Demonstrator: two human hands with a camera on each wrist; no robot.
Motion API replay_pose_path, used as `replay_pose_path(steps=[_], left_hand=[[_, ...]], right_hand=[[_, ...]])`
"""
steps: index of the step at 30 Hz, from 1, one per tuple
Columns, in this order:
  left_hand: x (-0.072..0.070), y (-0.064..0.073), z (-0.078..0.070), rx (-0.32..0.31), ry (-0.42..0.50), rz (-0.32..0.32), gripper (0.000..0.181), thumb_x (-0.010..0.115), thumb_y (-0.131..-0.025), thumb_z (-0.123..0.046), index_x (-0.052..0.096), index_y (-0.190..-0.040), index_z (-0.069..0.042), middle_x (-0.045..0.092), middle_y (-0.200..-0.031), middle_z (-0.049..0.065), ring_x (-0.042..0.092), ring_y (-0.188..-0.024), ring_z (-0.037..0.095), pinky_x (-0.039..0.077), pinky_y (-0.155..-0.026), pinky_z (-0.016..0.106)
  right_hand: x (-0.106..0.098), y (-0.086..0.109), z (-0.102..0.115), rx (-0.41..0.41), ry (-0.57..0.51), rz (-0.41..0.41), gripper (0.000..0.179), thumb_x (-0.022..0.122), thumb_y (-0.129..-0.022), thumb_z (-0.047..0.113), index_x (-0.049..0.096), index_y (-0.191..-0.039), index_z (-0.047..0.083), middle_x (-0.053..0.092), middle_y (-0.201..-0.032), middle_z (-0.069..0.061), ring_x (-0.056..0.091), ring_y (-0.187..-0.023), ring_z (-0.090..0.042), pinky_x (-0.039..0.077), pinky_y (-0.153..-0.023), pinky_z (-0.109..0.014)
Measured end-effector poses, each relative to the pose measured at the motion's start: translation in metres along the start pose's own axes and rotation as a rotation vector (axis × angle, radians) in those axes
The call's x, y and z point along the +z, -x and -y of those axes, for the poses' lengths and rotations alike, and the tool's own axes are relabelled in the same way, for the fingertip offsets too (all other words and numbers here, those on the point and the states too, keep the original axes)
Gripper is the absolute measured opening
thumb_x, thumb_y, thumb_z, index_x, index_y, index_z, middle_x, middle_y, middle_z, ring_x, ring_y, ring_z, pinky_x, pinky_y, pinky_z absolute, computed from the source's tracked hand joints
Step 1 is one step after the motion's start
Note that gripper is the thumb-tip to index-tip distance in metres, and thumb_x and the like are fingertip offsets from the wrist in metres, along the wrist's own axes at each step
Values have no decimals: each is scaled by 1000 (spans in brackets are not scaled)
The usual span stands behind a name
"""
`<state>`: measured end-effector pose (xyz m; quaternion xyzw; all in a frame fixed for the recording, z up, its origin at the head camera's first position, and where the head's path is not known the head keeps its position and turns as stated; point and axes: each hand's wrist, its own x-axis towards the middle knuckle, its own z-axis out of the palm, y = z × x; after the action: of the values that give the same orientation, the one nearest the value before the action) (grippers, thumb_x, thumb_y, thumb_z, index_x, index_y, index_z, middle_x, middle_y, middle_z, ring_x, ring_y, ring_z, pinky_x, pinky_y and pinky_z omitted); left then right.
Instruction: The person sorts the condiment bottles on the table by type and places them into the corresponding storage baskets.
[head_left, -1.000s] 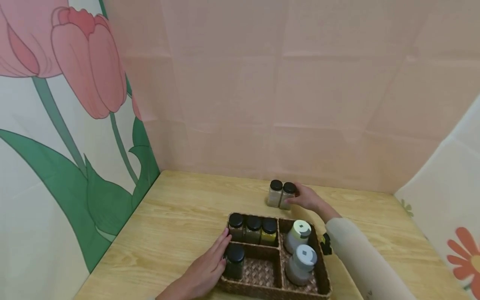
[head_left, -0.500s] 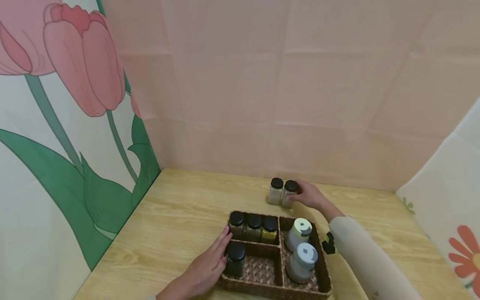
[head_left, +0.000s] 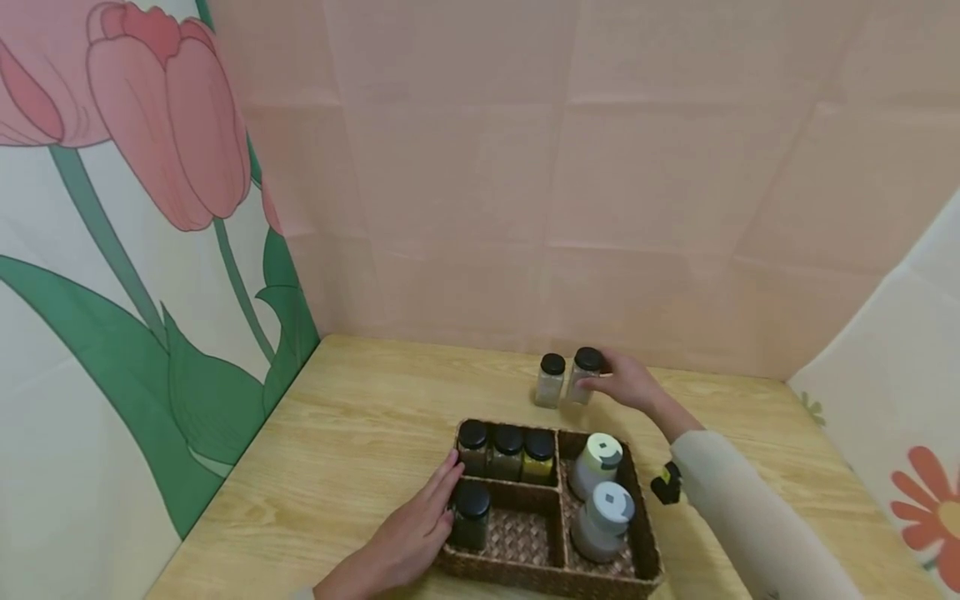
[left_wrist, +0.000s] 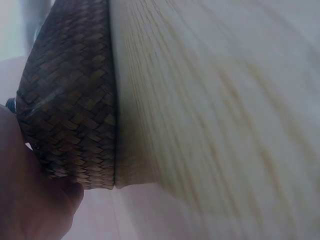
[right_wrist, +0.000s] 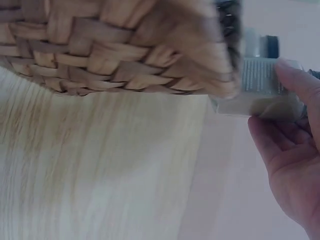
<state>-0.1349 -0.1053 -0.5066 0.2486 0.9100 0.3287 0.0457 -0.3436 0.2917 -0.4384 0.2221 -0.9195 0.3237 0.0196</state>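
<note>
A glass spice jar with a black lid (head_left: 582, 383) is pinched between the thumb and fingers of my right hand (head_left: 633, 386), just above the table behind the basket. Its labelled clear side (right_wrist: 260, 75) shows in the right wrist view. A matching jar (head_left: 550, 388) stands close by to its left, apart from it. My left hand (head_left: 408, 533) rests with extended fingers against the left side of a woven divided basket (head_left: 555, 577). Three black-lidded jars (head_left: 507, 454) fill its back left compartment. One dark jar (head_left: 471, 518) stands in the front left compartment.
Two larger white-lidded shakers (head_left: 602, 521) stand in the basket's right compartment. A small black and yellow object (head_left: 666, 483) is right of the basket, by the right sleeve. The wooden table (head_left: 360, 417) meets a pink cloth backdrop (head_left: 450, 208) behind.
My right hand has lifted its spice jar slightly and drawn it rightward, opening a gap from the neighbouring jar. My left hand has stayed against the basket.
</note>
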Motion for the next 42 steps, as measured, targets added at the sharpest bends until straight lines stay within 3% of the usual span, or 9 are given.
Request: replay_pose_path(steps=[3,10,18,27,42], left_hand=[[0,0,1,0,2,4,59,35,-109,-26,15,-164,-19,1,-171,-7,27,-151,23,37,-114,49],[0,-3,1,2,9,-3,59,36,-109,-25,15,-164,-18,0,-171,-7,26,-152,22,36,-115,49],[0,-3,2,-4,24,6,59,35,-109,-26,17,-164,-18,2,-171,-7,27,-151,23,37,-115,49],[1,-5,5,-9,23,7,59,36,-109,-25,17,-164,-18,1,-171,-8,28,-151,24,38,-114,49],[1,-7,5,-16,44,17,59,34,-109,-27,15,-164,-18,-1,-171,-9,28,-151,24,39,-112,50]], right_hand=[[4,-11,5,97,70,-45,56,81,-88,29,59,-128,-3,66,-121,-26,64,-109,-48,53,-84,-60],[-15,0,20,90,53,-55,58,76,-89,47,62,-125,4,68,-123,-22,63,-115,-44,53,-90,-57],[-18,7,26,120,63,-74,52,78,-88,47,64,-116,5,70,-117,-19,65,-112,-42,55,-87,-54],[-19,11,36,122,53,-96,53,78,-86,51,65,-116,8,71,-115,-16,66,-111,-39,55,-85,-53],[-31,25,73,117,78,-109,59,76,-85,56,65,-119,9,71,-117,-16,66,-111,-39,55,-86,-53]])
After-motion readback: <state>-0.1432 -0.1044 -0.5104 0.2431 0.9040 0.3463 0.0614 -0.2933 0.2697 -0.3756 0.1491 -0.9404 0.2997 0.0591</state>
